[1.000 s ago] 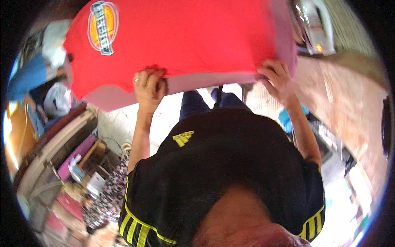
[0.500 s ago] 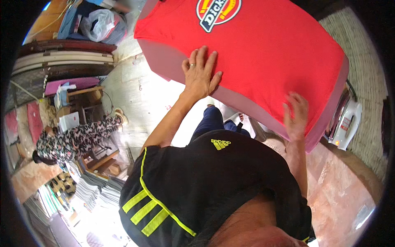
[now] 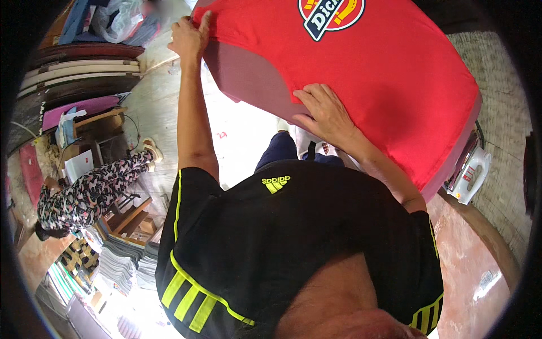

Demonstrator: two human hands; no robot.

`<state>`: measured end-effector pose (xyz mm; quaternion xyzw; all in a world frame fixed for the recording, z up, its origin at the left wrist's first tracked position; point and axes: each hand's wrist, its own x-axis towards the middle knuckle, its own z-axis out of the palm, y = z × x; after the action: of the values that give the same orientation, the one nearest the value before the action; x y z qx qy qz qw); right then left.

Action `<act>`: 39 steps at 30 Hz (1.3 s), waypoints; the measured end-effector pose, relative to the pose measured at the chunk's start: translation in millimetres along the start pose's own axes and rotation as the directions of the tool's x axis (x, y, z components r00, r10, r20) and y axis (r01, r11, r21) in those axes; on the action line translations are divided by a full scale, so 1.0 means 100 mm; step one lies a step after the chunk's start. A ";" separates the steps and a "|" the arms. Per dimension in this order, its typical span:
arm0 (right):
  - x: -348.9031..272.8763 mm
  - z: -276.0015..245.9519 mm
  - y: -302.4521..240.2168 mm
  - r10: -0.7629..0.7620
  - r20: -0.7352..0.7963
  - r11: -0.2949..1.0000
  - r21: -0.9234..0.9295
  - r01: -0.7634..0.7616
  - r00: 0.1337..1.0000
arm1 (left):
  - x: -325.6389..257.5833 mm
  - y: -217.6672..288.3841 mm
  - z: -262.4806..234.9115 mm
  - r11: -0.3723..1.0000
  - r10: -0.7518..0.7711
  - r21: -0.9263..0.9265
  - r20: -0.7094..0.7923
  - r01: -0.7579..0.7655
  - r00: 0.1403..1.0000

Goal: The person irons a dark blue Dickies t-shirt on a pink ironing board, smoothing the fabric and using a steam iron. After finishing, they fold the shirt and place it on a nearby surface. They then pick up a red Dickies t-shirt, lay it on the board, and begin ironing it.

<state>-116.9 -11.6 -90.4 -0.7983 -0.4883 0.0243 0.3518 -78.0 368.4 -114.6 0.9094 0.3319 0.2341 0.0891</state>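
Note:
A red T-shirt [image 3: 389, 79] with a round printed logo [image 3: 330, 17] lies spread over a mauve padded pressing board [image 3: 248, 70]. At the far left corner, my left hand [image 3: 189, 37] holds the shirt's edge, its thumb side on the cloth and other fingers curled. My right hand [image 3: 328, 113] rests on the near edge of the shirt, beside the curve where mauve padding shows. Its fingers lie loosely bent on the cloth, thumb apart, gripping nothing. The far end of the board runs out of view.
A white iron [image 3: 471, 176] stands to the right of the board. At the left, another person [image 3: 90, 198] in patterned clothes is near stacks of folded cloth [image 3: 121, 254]. Long boards [image 3: 84, 70] and a plastic bag [image 3: 117, 21] are at the upper left.
My left hand has reached forward and left to the shirt's far left corner. My right hand has moved left along the near edge. The shirt and board sit slightly further right in view.

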 end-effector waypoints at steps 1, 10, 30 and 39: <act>0.03 0.05 0.02 0.005 0.001 1.000 -0.022 -0.005 1.000 | 0.11 -0.02 0.00 1.000 -0.028 -0.002 0.079 0.028 0.997; 0.04 0.15 0.16 -0.108 0.080 0.994 -0.016 0.109 0.991 | 0.30 -0.31 0.16 0.947 0.272 -0.173 -0.013 -0.270 0.962; -1.40 -2.40 2.73 0.531 -0.634 0.168 -0.572 -0.803 0.563 | 0.47 1.84 0.90 0.733 0.677 0.002 0.108 -0.681 0.728; -0.94 -1.61 1.71 0.410 -0.352 0.535 -0.654 -0.535 0.841 | 0.76 1.70 0.81 0.797 0.604 0.010 -0.016 -0.604 0.796</act>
<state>25.7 -220.5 -98.4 -0.9710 -0.1923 -0.1404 0.0200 107.8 287.6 -104.0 0.9659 0.0260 0.2577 0.0046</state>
